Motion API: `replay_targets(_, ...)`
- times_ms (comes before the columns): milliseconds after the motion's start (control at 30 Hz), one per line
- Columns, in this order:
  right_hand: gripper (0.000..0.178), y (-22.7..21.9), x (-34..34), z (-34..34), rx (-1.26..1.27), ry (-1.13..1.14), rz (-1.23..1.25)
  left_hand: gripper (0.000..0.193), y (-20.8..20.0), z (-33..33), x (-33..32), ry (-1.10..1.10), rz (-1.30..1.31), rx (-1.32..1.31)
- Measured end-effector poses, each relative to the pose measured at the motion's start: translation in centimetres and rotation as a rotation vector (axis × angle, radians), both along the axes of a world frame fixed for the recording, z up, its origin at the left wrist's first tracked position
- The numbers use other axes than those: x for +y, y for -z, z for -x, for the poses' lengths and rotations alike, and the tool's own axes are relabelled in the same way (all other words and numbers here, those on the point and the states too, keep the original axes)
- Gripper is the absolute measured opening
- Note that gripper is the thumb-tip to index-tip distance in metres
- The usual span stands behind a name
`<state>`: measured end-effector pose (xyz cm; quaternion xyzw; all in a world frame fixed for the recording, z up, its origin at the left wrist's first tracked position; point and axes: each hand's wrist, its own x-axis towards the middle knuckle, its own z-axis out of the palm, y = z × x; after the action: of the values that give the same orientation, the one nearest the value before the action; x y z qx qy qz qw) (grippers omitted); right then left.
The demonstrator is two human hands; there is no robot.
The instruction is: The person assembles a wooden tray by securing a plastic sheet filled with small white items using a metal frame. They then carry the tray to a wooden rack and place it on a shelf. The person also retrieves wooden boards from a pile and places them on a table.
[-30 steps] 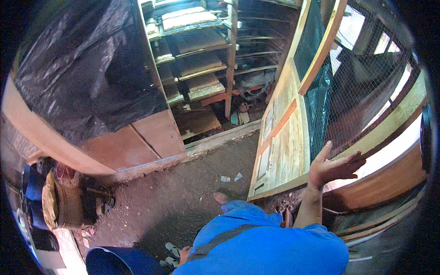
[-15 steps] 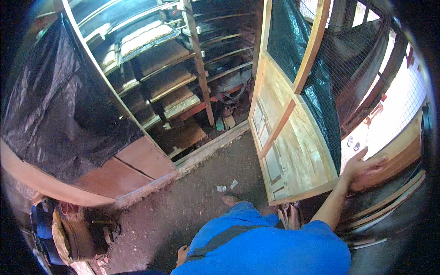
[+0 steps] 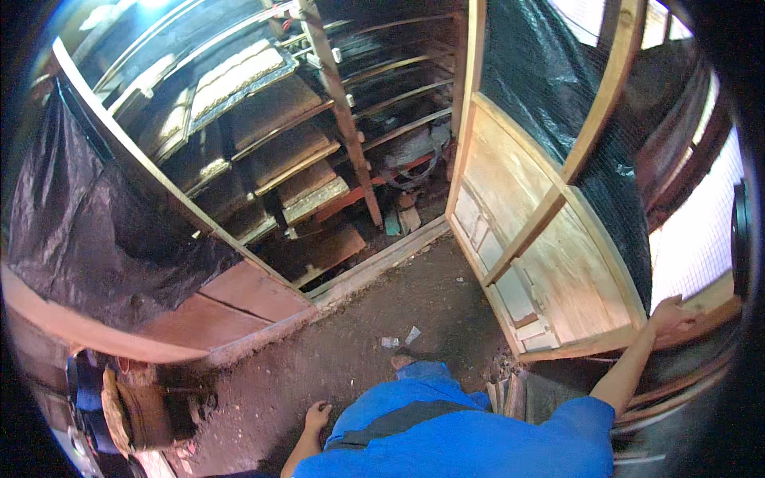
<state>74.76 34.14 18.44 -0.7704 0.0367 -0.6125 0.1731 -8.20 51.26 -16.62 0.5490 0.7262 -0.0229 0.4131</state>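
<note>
Beside the open, pale wooden, timber-framed door [image 3: 590, 271], the right hand [image 3: 676, 317] is seen; its grip state, like that of the left hand [image 3: 318, 416], cannot be told; door frame [image 3: 610, 94], not black plastic sheeting [image 3: 550, 72], is best held

Showed no readable lettering, label, number or sign, whether on the black sheeting [image 3: 103, 215] at the frame's left, the pale scraps [image 3: 413, 334] at lower centre or the blue shirt [image 3: 470, 438] along the bottom.
</note>
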Motion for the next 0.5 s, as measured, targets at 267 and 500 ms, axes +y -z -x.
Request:
replay_targets(267,0.081,19.4,12.7,-3.0,0.529,-0.225,-0.106,0.048,-0.8,-0.7,-2.1,-0.28,0.069,-0.056)
replay_targets(500,0.079,37.8,28.6,7.4,1.399,-0.383,0.208,0.038,-1.1,0.9,-14.3,-0.624,0.05,-0.002)
